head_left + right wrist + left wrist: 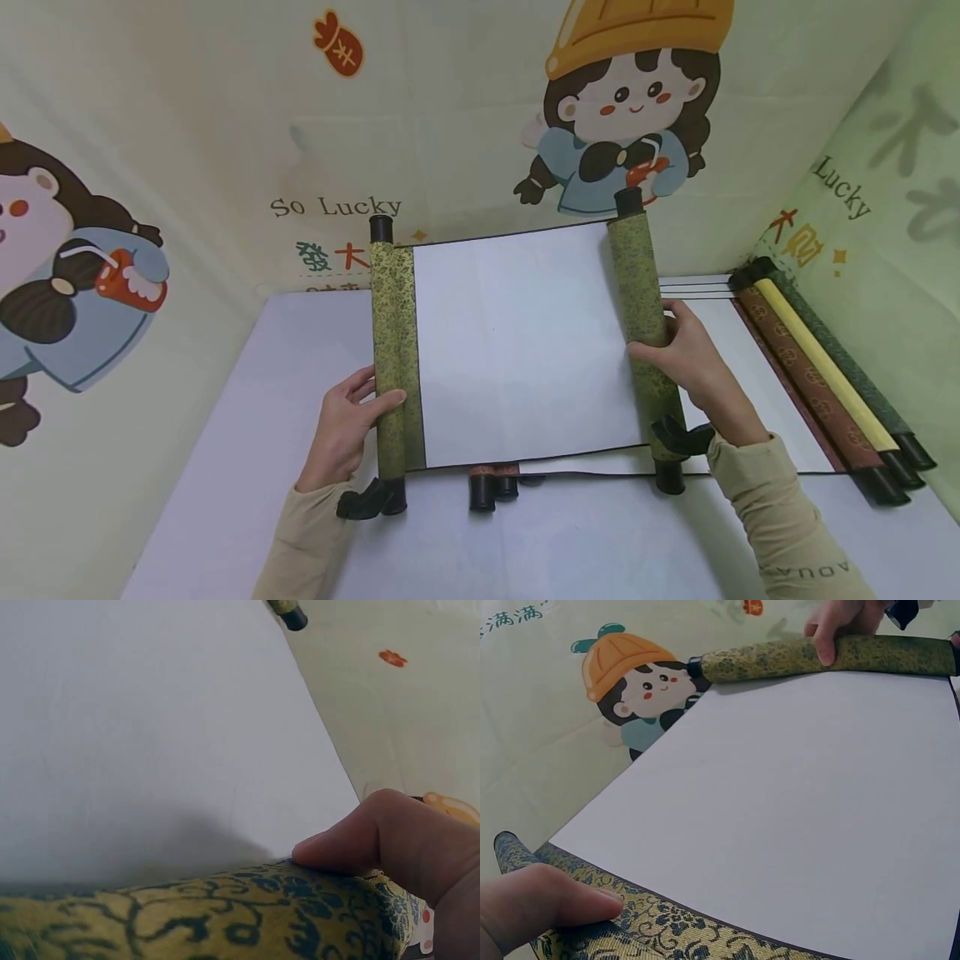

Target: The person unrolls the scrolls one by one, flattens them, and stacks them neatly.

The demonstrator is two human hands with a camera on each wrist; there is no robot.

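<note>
A blank white scroll with olive-gold brocade ends hangs partly unrolled between both hands, lifted off the table and tilted. My left hand grips its left roller, thumb across the front, the other fingers behind. My right hand holds the thicker right roll with the thumb on the front. Black knobs cap both roller ends. In the left wrist view, the thumb presses the dark-blue floral brocade. The right wrist view shows the other thumb on the roll's edge; the remaining fingers are hidden there.
Behind the held scroll another white scroll lies spread on the white table. At its right are a brown roll, a yellow roll and a green roll. Black-capped brown rollers poke out below. A cartoon-printed cloth covers the walls.
</note>
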